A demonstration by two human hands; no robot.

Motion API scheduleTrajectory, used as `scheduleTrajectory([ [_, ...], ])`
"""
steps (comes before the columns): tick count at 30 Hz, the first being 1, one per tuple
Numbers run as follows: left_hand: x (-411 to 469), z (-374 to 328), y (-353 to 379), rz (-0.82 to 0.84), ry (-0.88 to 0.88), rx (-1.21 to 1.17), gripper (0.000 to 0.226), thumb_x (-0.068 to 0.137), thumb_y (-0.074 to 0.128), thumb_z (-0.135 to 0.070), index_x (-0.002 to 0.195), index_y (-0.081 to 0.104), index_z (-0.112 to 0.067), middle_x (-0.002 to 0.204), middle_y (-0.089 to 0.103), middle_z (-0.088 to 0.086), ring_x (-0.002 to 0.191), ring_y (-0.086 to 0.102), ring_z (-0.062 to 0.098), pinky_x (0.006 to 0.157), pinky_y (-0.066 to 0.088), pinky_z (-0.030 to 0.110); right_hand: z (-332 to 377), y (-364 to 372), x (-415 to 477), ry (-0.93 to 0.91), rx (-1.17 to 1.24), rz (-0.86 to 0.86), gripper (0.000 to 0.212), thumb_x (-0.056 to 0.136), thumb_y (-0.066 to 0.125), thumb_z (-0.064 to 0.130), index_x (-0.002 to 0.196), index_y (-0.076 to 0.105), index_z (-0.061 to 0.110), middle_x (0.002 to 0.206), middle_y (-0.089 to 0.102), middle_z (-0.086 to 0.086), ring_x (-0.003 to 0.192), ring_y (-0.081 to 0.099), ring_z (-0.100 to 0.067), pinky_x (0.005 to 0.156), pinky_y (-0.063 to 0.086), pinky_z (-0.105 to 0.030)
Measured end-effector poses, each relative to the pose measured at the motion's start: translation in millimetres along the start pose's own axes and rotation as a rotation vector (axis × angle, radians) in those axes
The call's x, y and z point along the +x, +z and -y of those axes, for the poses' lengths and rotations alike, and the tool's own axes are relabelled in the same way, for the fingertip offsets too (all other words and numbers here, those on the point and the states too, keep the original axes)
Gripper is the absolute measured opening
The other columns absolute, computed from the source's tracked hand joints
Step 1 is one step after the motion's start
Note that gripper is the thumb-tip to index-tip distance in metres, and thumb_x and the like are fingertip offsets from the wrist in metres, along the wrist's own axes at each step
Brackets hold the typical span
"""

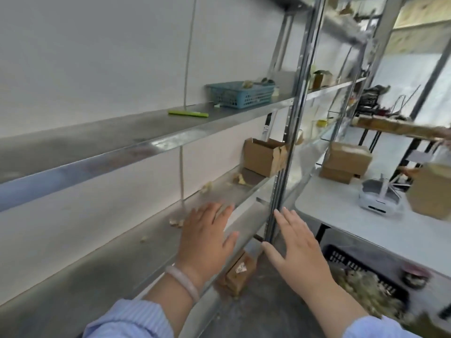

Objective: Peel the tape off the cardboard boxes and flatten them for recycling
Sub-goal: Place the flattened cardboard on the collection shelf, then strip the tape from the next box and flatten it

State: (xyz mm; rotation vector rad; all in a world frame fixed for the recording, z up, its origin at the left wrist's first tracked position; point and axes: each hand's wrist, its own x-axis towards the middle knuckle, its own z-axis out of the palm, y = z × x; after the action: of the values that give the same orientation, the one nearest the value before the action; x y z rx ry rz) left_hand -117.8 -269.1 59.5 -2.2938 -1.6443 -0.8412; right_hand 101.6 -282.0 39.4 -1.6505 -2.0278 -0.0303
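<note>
A cardboard box [432, 191] at the right of the frame is cut off by the edge. At lower centre, a second box [240, 274] sits partly hidden behind the front of the lower shelf [97, 269], and its label [241, 268] is too blurred to read. The contents of the blue basket [241, 95], upper centre, and of the black crate [341, 258], lower right, are indistinct. The left sleeve [129, 320] and right sleeve [380, 329] run off the bottom edge.

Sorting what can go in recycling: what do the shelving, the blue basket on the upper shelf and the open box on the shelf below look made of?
Shelving: metal, likely galvanised steel; grey, with glossy reflections along the front edge.
Blue basket: moulded plastic, judging by uniform colour and perforated walls.
Open box: brown cardboard, matte, with creased flaps.
</note>
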Motion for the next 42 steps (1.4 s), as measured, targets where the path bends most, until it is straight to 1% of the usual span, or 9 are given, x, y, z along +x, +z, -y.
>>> scheduleTrajectory([
  [7,79,-23,87,0.086,0.035,-0.068,0.054,0.087,0.048,-0.050,0.136,0.049,-0.026,0.134,0.052,0.000,0.122,0.049,0.023,0.098,0.043,0.045,-84,18,41,0.121,0.000,0.031,0.075,0.090,0.036,0.066,0.151,0.001,0.041,0.160,-0.001,0.017,0.139,-0.014,0.006,0.117,-0.001,-0.027],
  [12,148,-10,153,0.133,0.046,-0.071,0.057,0.090,0.035,-0.055,0.139,0.044,-0.028,0.141,0.046,-0.002,0.132,0.041,0.019,0.106,0.037,0.044,-127,44,114,0.177,0.035,0.059,0.076,0.088,0.035,0.069,0.149,-0.001,0.044,0.159,-0.002,0.020,0.146,-0.004,-0.002,0.118,0.005,-0.029],
  [17,210,14,208,0.206,0.019,-0.082,0.060,0.089,0.028,-0.058,0.141,0.040,-0.031,0.145,0.043,-0.005,0.135,0.035,0.015,0.111,0.031,0.040,-162,67,201,0.179,0.027,0.084,0.076,0.089,0.040,0.066,0.151,0.003,0.041,0.159,0.000,0.019,0.145,0.000,-0.002,0.112,0.003,-0.024],
  [23,266,30,263,0.284,-0.043,-0.088,0.064,0.087,0.018,-0.060,0.144,0.033,-0.035,0.151,0.034,-0.006,0.140,0.026,0.014,0.116,0.023,0.039,-203,110,266,0.177,0.065,0.153,0.077,0.085,0.039,0.069,0.151,0.013,0.039,0.159,0.013,0.014,0.146,0.011,-0.008,0.117,0.012,-0.028],
  [25,273,34,280,0.311,-0.064,-0.094,0.065,0.087,0.016,-0.061,0.146,0.028,-0.036,0.153,0.030,-0.008,0.142,0.021,0.013,0.117,0.018,0.039,-214,126,282,0.176,0.079,0.183,0.079,0.084,0.039,0.069,0.151,0.012,0.037,0.159,0.014,0.014,0.146,0.011,-0.008,0.115,0.009,-0.025],
  [28,291,38,304,0.334,-0.112,-0.099,0.063,0.088,0.018,-0.062,0.146,0.025,-0.037,0.154,0.027,-0.008,0.143,0.020,0.012,0.117,0.020,0.039,-236,149,318,0.226,0.130,0.236,0.081,0.086,0.046,0.065,0.151,0.006,0.038,0.159,0.012,0.014,0.146,0.012,-0.009,0.113,0.008,-0.025],
  [34,360,22,350,0.262,-0.205,-0.163,0.060,0.090,0.037,-0.060,0.145,0.021,-0.041,0.153,0.026,-0.010,0.140,0.023,0.011,0.110,0.023,0.029,-280,169,399,0.254,0.277,0.363,0.075,0.090,0.051,0.056,0.149,0.006,0.043,0.159,0.008,0.016,0.146,0.020,-0.016,0.115,0.025,-0.041],
  [39,411,11,390,0.244,-0.342,-0.219,0.063,0.090,0.042,-0.060,0.146,0.018,-0.042,0.156,0.020,-0.011,0.143,0.019,0.013,0.113,0.026,0.034,-321,176,469,0.241,0.395,0.354,0.071,0.092,0.053,0.048,0.148,0.009,0.044,0.159,0.015,0.010,0.144,0.025,-0.021,0.114,0.028,-0.043],
  [42,434,5,409,0.240,-0.439,-0.248,0.069,0.083,0.034,-0.069,0.145,0.013,-0.046,0.157,0.016,-0.011,0.145,0.016,0.014,0.115,0.028,0.042,-335,186,487,0.236,0.460,0.405,0.069,0.093,0.054,0.044,0.146,0.012,0.045,0.156,0.022,0.009,0.135,0.040,-0.019,0.111,0.037,-0.043],
])
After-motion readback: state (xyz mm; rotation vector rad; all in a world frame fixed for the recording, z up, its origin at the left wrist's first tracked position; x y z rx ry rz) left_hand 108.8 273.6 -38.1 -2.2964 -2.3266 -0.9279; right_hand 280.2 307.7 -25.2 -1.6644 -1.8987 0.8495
